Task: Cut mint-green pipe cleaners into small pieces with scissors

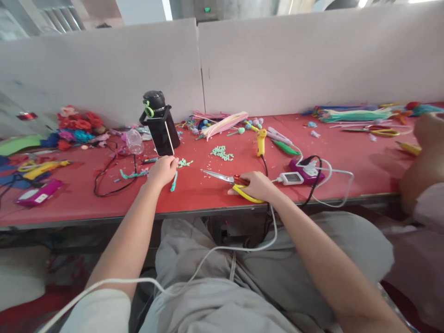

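Note:
My left hand (163,170) rests on the red table (208,194) with its fingers closed around a teal pipe cleaner (174,181), just in front of a black water bottle (158,123). My right hand (258,185) grips yellow-handled scissors (229,181), whose blades point left and lie nearly flat on the table. Small mint-green cut pieces (222,153) are scattered between my hands and the back wall.
A yellow glue gun (261,141), a purple power strip (305,171) with white cables, and a small white device (292,178) lie right of my hands. Coloured pipe cleaners (350,114) and red flowers (78,122) line the back. Another person's arm (423,162) is at the right.

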### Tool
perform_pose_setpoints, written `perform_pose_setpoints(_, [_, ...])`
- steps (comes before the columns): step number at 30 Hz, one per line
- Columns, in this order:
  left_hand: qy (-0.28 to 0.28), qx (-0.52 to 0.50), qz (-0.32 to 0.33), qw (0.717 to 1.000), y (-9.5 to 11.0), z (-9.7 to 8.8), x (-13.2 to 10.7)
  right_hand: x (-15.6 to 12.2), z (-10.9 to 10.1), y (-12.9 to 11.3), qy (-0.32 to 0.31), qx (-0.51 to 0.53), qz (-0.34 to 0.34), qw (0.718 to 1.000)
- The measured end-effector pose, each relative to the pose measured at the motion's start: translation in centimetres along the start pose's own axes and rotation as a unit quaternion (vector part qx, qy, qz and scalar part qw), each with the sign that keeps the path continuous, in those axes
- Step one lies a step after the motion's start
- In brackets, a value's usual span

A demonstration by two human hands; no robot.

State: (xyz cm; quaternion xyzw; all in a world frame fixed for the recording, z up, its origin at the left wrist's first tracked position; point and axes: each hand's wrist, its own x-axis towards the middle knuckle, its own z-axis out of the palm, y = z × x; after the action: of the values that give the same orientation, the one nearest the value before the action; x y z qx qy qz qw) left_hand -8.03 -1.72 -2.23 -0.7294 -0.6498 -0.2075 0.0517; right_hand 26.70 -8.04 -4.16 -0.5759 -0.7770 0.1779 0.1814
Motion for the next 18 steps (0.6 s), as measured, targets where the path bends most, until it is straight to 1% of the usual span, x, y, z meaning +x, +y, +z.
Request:
perform_pose_setpoints(2, [-0.016,0.011,0.014,1.000,-0.5,0.2,0.9,0.0,0.0,-0.1,-0.001,0.000,-0.001,1.000])
perform_pose_setpoints(5, [0.012,-0.015,0.010,1.000,-0.8,0.1,1.9,0.0,0.0,-0.3,0.003,-0.005,0.002,1.000])
perform_pose_setpoints(7, [0.014,-0.040,-0.013,0.999,-0.5,-0.2,2.6,0.0,-0.1,-0.5,0.002,-0.012,0.004,1.000])
perform_pose_setpoints(10, [-0.005,-0.054,-0.038,0.998,1.0,-0.5,4.3,0.0,-0.1,-0.7,-0.001,-0.021,0.010,1.000])
perform_pose_setpoints(11, [0.002,-0.058,-0.024,0.998,1.7,-0.4,5.0,0.0,-0.1,-0.7,-0.002,-0.026,0.011,1.000])
perform_pose_setpoints(12, [0.017,-0.066,0.003,0.998,2.4,-0.3,5.8,0.1,0.0,-0.8,-0.002,-0.031,0.012,0.999])
perform_pose_setpoints(13, [0.021,-0.082,0.029,0.996,3.3,-0.1,6.7,0.1,0.0,-0.8,-0.002,-0.037,0.012,0.999])
perform_pose_setpoints(14, [0.015,-0.108,0.048,0.993,4.1,0.2,7.6,0.1,0.0,-0.9,-0.003,-0.042,0.012,0.999])
perform_pose_setpoints(15, [-0.004,-0.127,0.065,0.990,4.9,0.6,8.4,0.1,0.0,-0.9,-0.004,-0.047,0.011,0.999])
perform_pose_setpoints(18, [-0.104,-0.129,0.093,0.982,7.1,1.7,10.4,0.2,0.0,-0.9,-0.010,-0.059,0.012,0.998])
